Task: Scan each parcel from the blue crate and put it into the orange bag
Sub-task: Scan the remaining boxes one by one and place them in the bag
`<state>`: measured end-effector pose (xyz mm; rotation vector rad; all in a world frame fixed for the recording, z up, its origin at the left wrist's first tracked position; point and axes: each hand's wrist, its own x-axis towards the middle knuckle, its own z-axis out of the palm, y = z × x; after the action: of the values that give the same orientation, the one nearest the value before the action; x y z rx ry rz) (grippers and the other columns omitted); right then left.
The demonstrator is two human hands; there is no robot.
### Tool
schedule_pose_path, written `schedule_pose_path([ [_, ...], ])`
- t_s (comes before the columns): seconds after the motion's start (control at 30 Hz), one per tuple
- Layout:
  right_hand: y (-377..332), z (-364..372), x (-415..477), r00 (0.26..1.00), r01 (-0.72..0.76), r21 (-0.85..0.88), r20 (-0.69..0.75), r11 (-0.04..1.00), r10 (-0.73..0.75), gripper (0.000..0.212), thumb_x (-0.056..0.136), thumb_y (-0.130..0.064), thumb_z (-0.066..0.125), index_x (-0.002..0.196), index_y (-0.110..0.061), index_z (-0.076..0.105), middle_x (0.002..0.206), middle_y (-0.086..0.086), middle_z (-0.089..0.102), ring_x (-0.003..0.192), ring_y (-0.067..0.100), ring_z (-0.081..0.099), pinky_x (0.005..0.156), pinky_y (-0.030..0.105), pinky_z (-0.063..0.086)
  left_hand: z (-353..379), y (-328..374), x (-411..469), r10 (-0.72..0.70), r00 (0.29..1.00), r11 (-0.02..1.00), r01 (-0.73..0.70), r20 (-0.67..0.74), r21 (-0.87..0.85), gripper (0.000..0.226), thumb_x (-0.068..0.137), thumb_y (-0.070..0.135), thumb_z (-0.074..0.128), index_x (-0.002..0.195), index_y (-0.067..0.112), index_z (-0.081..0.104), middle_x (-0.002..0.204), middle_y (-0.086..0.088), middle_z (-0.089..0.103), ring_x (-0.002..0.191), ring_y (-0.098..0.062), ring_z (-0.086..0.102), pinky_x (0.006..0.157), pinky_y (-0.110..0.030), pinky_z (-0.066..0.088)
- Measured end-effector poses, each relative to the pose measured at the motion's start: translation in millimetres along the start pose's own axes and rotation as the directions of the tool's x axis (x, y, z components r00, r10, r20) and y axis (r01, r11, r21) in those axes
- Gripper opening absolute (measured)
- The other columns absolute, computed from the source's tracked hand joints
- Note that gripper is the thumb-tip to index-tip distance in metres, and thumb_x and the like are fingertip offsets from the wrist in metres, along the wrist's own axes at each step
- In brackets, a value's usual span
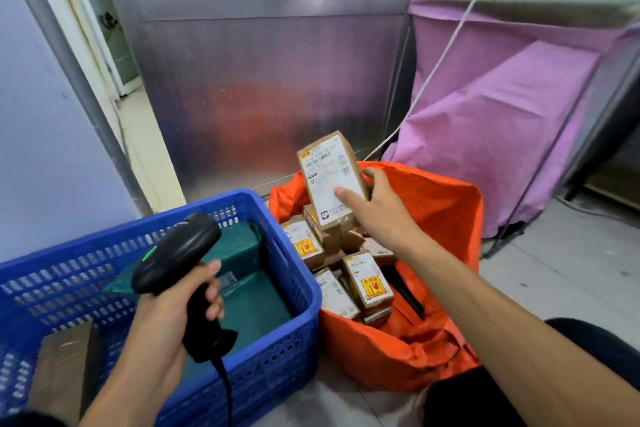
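Right hand (377, 204) pinches box (329, 173), bag (446, 208) below; left hand (173, 315) grips scanner (180, 253). Box probably light, stiff: hold long sides.

Soft, even indoor light fills the scene, casting only faint shadows. The metal door panel (270, 87) shows a dull sheen and a red-orange reflection. Wide-angle distortion bows straight lines near the edges, and fine detail is slightly soft.
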<state>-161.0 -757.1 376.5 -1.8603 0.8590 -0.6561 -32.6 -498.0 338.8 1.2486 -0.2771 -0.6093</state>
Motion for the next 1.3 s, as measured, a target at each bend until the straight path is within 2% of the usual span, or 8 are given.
schedule_pose_path([
  [0.27, 31, -64, 9, 0.957, -0.146, 0.237, -0.212, 0.961, 0.197, 0.057, 0.098, -0.019, 0.06, 0.151, -0.016, 0.037, 0.133, 0.005, 0.063, 0.088, 0.007, 0.068, 0.047, 0.016, 0.051, 26, -10, 15, -0.068, 0.993, 0.996, 0.062, 0.1, 0.063, 0.018, 0.093, 0.014, 0.068, 0.082, 0.013, 0.054, 0.065, -0.005, 0.048, 0.047, -0.017, 0.04, 0.059, -0.038, 0.037],
  [0.53, 59, -87, 24, 0.94, -0.27, 0.227, -0.149, 0.936, 0.308, 0.053, 0.098, -0.022, 0.066, 0.142, -0.011, 0.041, 0.123, 0.005, 0.066, 0.087, 0.006, 0.068, 0.064, 0.027, 0.058, 51, -40, 41, -0.302, 0.949, 0.953, 0.303, 0.094, -0.004, 0.014, 0.097, 0.017, 0.057, 0.085, 0.012, 0.055, 0.064, -0.002, 0.047, 0.046, -0.015, 0.039, 0.059, -0.033, 0.034],
  [0.67, 59, -112, 50, 0.934, -0.345, 0.18, -0.038, 0.921, 0.357, 0.032, 0.098, -0.022, 0.067, 0.124, -0.007, 0.055, 0.116, 0.009, 0.072, 0.085, 0.008, 0.07, 0.066, 0.026, 0.063, 58, -51, 54, -0.323, 0.944, 0.946, 0.323, 0.07, 0.01, 0.013, 0.098, 0.019, 0.057, 0.088, 0.011, 0.057, 0.063, -0.003, 0.05, 0.047, -0.016, 0.041, 0.06, -0.032, 0.036],
  [0.77, 78, -123, 73, 0.91, -0.414, 0.101, 0.007, 0.905, 0.415, 0.041, 0.098, -0.027, 0.067, 0.129, -0.002, 0.062, 0.114, 0.009, 0.075, 0.086, 0.014, 0.075, 0.064, 0.029, 0.065, 74, -61, 68, -0.334, 0.942, 0.943, 0.333, 0.043, 0.013, 0.015, 0.098, 0.021, 0.058, 0.086, 0.011, 0.057, 0.062, -0.005, 0.049, 0.051, -0.018, 0.043, 0.064, -0.033, 0.037],
  [0.9, 117, -116, 95, 0.879, -0.472, -0.094, 0.023, 0.877, 0.476, 0.043, 0.098, -0.036, 0.063, 0.121, 0.001, 0.063, 0.089, 0.016, 0.073, 0.053, 0.023, 0.067, 0.05, 0.029, 0.055, 95, -76, 93, -0.299, 0.954, 0.952, 0.299, -0.004, 0.064, 0.015, 0.099, 0.013, 0.053, 0.086, 0.007, 0.058, 0.068, -0.007, 0.061, 0.05, -0.014, 0.048, 0.064, -0.03, 0.043],
  [1.0, 162, -105, 100, 0.839, -0.535, -0.141, 0.024, 0.833, 0.543, 0.043, 0.099, -0.036, 0.061, 0.119, 0.002, 0.061, 0.085, 0.017, 0.067, 0.05, 0.026, 0.064, 0.048, 0.028, 0.052, 109, -87, 112, -0.227, 0.973, 0.96, 0.23, -0.038, 0.161, 0.016, 0.101, 0.016, 0.06, 0.09, 0.005, 0.063, 0.071, -0.011, 0.074, 0.049, -0.013, 0.055, 0.057, -0.026, 0.05],
  [1.13, 232, -79, 106, 0.782, -0.595, -0.285, 0.012, 0.751, 0.624, 0.04, 0.095, -0.037, 0.062, 0.107, 0.001, 0.062, 0.079, 0.018, 0.068, 0.049, 0.03, 0.068, 0.045, 0.033, 0.056, 122, -105, 125, -0.115, 0.993, 0.94, 0.112, -0.009, 0.322, 0.013, 0.097, 0.02, 0.07, 0.097, 0.007, 0.072, 0.082, -0.013, 0.08, 0.066, -0.013, 0.073, 0.068, -0.024, 0.056],
  [1.3, 285, -59, 106, 0.688, -0.629, -0.477, 0.026, 0.614, 0.726, 0.028, 0.101, -0.028, 0.051, 0.104, -0.001, 0.055, 0.081, 0.022, 0.068, 0.058, 0.034, 0.068, 0.048, 0.034, 0.055, 127, -139, 126, -0.149, 0.988, 0.926, 0.151, -0.032, 0.346, 0.026, 0.095, 0.027, 0.072, 0.093, 0.002, 0.073, 0.081, -0.021, 0.078, 0.084, -0.034, 0.075, 0.094, -0.057, 0.056],
])
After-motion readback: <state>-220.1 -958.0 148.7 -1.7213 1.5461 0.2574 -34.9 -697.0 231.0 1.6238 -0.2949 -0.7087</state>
